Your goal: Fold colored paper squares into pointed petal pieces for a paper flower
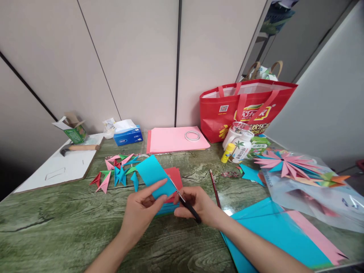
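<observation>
We saw small folded paper points (116, 174) in pink, blue and green scattered on the green wood-grain table (57, 227). Our left hand (142, 210) pinched a turquoise rectangular paper sheet (152, 172), held over red paper squares (175, 177) mid-table. Our right hand (200, 206) clenched a black-handled cutting tool (188, 206), its blade touching the sheet. A thin red pencil (215, 187) lay beside.

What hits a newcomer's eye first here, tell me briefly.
Centre front, the left hand pinches a blue paper sheet while the right hand holds scissors at its edge. Behind right stands a bright red shopping bag; a pink paper star lies before it.
</observation>
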{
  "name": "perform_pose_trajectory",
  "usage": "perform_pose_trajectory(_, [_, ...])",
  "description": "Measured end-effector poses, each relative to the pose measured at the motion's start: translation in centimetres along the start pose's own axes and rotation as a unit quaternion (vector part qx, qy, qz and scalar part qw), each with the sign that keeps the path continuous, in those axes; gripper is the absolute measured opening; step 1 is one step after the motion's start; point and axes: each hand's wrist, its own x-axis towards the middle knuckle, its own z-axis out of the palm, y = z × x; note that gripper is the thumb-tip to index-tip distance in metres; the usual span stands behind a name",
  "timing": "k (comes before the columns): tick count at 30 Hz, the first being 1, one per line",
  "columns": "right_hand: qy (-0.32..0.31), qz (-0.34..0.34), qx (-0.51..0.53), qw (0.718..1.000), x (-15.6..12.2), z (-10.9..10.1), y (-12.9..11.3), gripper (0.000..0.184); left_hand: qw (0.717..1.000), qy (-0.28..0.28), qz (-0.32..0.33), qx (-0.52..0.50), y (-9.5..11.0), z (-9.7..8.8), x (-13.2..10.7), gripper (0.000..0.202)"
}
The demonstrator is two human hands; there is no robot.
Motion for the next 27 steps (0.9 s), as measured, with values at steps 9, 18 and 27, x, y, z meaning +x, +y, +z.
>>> perform_pose_trajectory(9, [0.006,0.020,0.000,1.000,0.1,0.0,0.5,0.039,1.000,0.012,0.006,-0.018,0.3,0.1,-0.1,0.034])
perform_pose_trajectory(18, [-0.002,-0.016,0.016,1.000,0.1,-0.1,0.3,0.039,0.998,0.008,0.001,-0.061,0.9,0.4,-0.2,0.030])
perform_pose_trajectory(27, [0.017,0.014,0.012,1.000,0.3,0.1,0.4,0.035,0.997,0.004,-0.016,-0.069,1.1,0.4,-0.2,0.031])
